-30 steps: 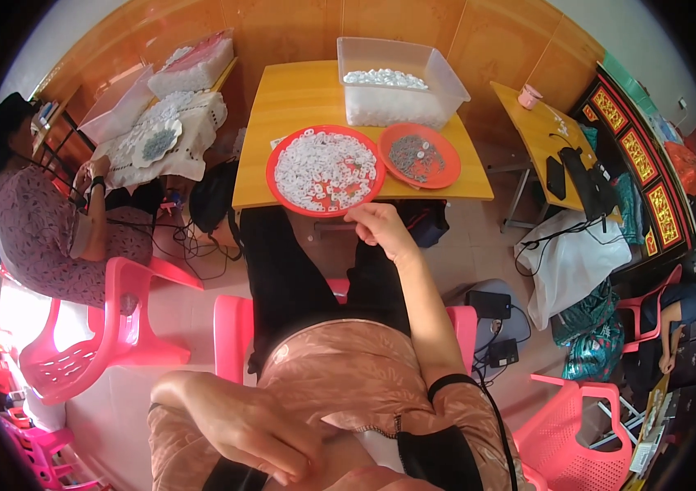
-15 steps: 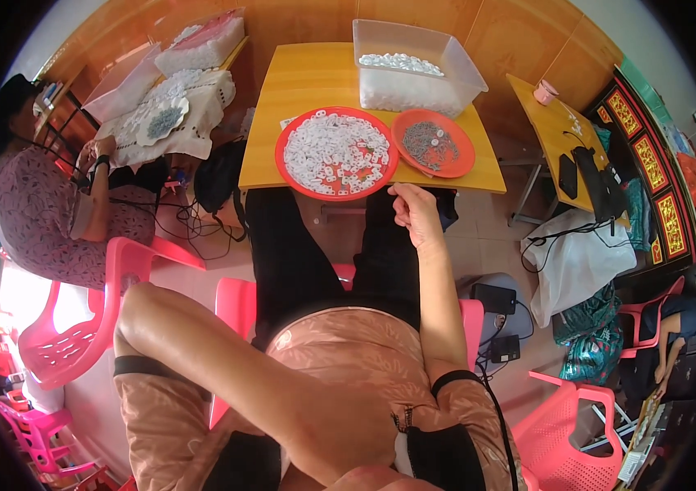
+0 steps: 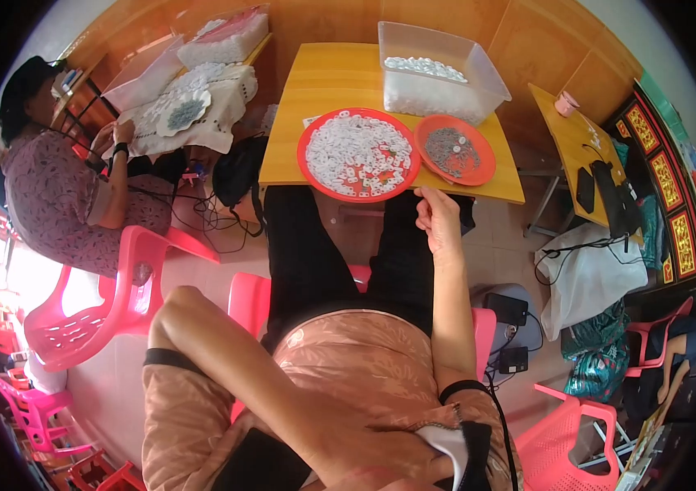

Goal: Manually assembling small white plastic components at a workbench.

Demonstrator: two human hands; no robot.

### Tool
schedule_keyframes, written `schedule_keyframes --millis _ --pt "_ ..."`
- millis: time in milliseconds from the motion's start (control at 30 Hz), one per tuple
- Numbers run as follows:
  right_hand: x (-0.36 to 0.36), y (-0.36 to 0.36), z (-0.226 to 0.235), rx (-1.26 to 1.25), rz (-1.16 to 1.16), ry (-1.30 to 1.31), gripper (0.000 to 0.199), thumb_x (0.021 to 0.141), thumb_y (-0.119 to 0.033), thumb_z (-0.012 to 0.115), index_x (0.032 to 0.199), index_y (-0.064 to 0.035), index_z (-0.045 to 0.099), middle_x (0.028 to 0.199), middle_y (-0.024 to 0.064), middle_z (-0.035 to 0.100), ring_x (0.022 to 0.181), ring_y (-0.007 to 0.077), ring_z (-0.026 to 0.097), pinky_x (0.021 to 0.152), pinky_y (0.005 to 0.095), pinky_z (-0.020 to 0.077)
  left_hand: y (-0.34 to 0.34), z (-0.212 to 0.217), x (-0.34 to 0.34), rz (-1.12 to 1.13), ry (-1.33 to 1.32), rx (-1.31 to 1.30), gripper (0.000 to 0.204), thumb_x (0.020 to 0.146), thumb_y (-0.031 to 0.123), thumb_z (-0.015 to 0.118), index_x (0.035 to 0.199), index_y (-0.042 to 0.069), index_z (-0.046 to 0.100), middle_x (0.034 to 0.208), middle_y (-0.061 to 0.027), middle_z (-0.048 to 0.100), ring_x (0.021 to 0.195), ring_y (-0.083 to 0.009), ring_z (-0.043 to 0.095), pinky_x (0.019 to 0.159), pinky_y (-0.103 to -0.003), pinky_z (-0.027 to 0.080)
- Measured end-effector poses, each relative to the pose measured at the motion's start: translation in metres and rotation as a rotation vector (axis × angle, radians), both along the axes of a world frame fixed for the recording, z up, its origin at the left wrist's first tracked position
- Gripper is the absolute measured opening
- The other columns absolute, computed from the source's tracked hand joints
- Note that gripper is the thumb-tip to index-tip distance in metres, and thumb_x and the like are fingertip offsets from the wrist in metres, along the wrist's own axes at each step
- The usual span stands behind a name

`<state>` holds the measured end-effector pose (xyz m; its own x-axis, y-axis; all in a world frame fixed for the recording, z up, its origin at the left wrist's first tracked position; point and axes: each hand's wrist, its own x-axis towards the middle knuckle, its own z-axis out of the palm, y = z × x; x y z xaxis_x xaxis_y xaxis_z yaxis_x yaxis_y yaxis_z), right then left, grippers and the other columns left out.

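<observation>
My right hand (image 3: pixel 439 221) hovers just off the table's front edge, fingers curled with thumb and forefinger pressed together. Whatever it may pinch is too small to make out. Close by, a round red tray (image 3: pixel 304 173) bears many small white plastic pieces (image 3: pixel 348 151) with holes. Touching it on the right, a smaller orange-red plate (image 3: pixel 483 170) holds a heap of small grey parts (image 3: pixel 450 151) and a white piece. Bent across my chest, my left arm brings my left hand (image 3: pixel 376 454) to my shirt collar at the lower edge; its fingers are hidden.
A clear plastic box (image 3: pixel 444 82) of white pieces stands on the yellow table (image 3: pixel 327 69). At left, a co-worker (image 3: pixel 61 192) works at a cloth-covered table (image 3: pixel 237 90). A pink chair (image 3: pixel 123 303), black cables (image 3: pixel 209 221), a white bag (image 3: pixel 585 274) and another chair (image 3: pixel 569 442) surround me.
The whole view has shifted, so the scene sits farther right. My left hand and the shirt collar have moved slightly; my right hand keeps its curled pose by the table edge.
</observation>
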<state>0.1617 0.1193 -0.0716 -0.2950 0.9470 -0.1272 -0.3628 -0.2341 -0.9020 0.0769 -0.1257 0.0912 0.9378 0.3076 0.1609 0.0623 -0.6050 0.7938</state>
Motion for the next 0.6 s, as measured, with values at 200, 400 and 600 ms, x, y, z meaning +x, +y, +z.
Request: schedule_keyframes --millis 200,400,600 --pt "-0.001 -0.004 0.002 0.000 0.022 0.022 0.021 0.090 -0.021 0.058 0.087 -0.0011 0.060 0.051 -0.0034 0.040 0.038 0.0045 0.026 0.039 0.0208 0.0221 -0.018 -0.011 0.007 0.015 -0.059 -0.062 0.019 0.077 0.016 0.054 0.076 -0.001 0.063 0.069 -0.0144 0.061 0.071 -0.0292 0.061 0.073 -0.038 0.047" --pt "-0.004 -0.001 0.003 -0.012 -0.011 -0.024 0.020 0.090 -0.021 0.057 0.088 -0.0015 0.061 0.051 -0.0036 0.040 0.038 0.0043 0.026 0.040 0.0209 0.0231 -0.028 -0.019 -0.001 -0.002 -0.144 -0.131 0.019 0.077 0.015 0.054 0.079 -0.002 0.062 0.070 -0.0157 0.061 0.073 -0.0310 0.060 0.074 -0.038 0.047" --pt "-0.008 -0.003 0.008 -0.016 -0.009 -0.016 0.020 0.090 -0.019 0.056 0.086 -0.0002 0.060 0.051 -0.0027 0.039 0.039 0.0049 0.030 0.038 0.0205 0.0234 -0.020 -0.022 0.001 -0.048 -0.235 -0.201 0.019 0.076 0.015 0.055 0.081 -0.002 0.061 0.072 -0.0171 0.060 0.075 -0.0328 0.059 0.074 -0.039 0.047"
